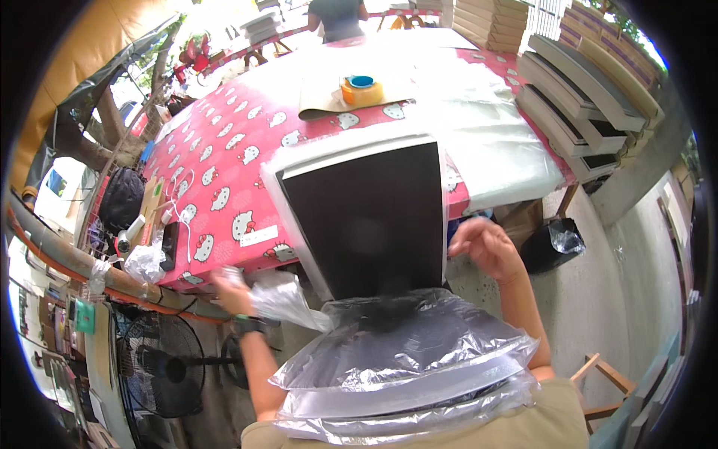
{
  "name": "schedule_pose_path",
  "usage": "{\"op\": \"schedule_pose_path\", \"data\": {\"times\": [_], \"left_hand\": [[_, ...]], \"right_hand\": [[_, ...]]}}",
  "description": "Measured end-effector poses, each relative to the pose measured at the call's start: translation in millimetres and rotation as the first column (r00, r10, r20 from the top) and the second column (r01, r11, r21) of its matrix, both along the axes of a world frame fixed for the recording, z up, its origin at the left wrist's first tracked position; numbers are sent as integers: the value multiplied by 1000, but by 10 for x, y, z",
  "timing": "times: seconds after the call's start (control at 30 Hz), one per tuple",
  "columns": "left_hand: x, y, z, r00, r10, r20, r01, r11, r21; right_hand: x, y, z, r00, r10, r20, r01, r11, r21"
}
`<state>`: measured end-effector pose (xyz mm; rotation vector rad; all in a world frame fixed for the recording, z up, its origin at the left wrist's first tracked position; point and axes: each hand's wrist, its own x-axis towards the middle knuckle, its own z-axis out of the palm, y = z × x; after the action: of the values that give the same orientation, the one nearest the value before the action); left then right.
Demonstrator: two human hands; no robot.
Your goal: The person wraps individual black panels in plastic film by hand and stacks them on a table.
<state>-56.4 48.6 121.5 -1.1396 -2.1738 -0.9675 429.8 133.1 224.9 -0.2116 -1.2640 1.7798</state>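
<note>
My left hand (233,293) pinches the crinkled clear plastic bag (396,352) around the flat black rectangular board (366,217), which leans on the surface (224,172); my right hand (486,247) hovers half-open, empty.

Flat black panel (366,217) with a thin white border, rectangular, tilted with its far end resting on the table (224,165) edge and its near end down toward the body. Half sheathed in a clear plastic bag (404,359), crinkled and glossy, bunched around the lower part; upper part bare, with loose film showing along the top and side edges. Bag mouth pulled open at the left, a wrinkled flap (280,299) of it gripped there.
</note>
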Motion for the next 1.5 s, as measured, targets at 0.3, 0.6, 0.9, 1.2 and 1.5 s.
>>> {"op": "schedule_pose_path", "data": {"times": [0.3,0.6,0.9,1.2,1.5], "left_hand": [[926,-25,2228,287,-931,224,347,319,882],[2201,502,1734,-694,-579,428,430,143,891],[2324,447,1597,-178,-716,675,605,462,649],[2307,458,1552,-602,-532,595,444,395,804],[2399,282,1740,-767,-405,497,194,592,782]], "right_hand": [[-490,-151,-1466,345,385,856,-630,771,-93],[-1051,78,678,932,-219,289,107,928,357],[-1123,-13,603,820,-480,312,400,870,287],[-1139,-78,549,706,-662,252,480,709,517],[-1094,-11,526,616,-710,342,482,682,550]]}}
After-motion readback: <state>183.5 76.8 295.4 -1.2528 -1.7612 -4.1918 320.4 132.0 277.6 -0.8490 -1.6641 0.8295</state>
